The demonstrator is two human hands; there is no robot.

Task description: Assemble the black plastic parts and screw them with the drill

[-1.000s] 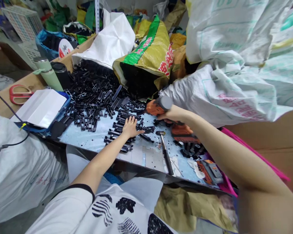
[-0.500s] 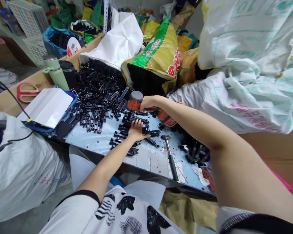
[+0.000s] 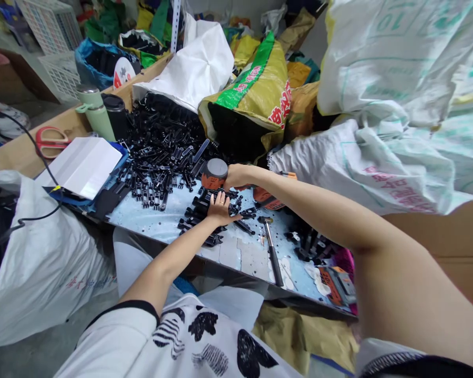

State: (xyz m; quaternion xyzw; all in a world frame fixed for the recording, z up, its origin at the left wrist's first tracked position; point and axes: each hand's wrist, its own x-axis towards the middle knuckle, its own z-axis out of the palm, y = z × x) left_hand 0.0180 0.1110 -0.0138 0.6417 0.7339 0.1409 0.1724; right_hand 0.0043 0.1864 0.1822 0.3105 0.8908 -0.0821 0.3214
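My right hand (image 3: 236,176) grips an orange cordless drill (image 3: 215,175) whose grey rear cap faces me, held just above a row of black plastic parts (image 3: 205,212) on the light blue tabletop (image 3: 153,218). My left hand (image 3: 219,208) lies flat on those parts, fingers spread, pressing them down directly under the drill. A big heap of the same black parts (image 3: 161,142) spills from a white sack (image 3: 195,68) behind them.
A hammer (image 3: 271,249) lies right of my left hand. A white box (image 3: 81,167), a green bottle (image 3: 94,111), a black cup (image 3: 116,115) and red scissors (image 3: 49,140) sit at the left. Yellow-green sack (image 3: 256,89) and large white sacks (image 3: 378,152) crowd the back and right.
My right hand carried the drill from the right side leftward to just above my left hand. The left hand stayed pressed on the black parts.
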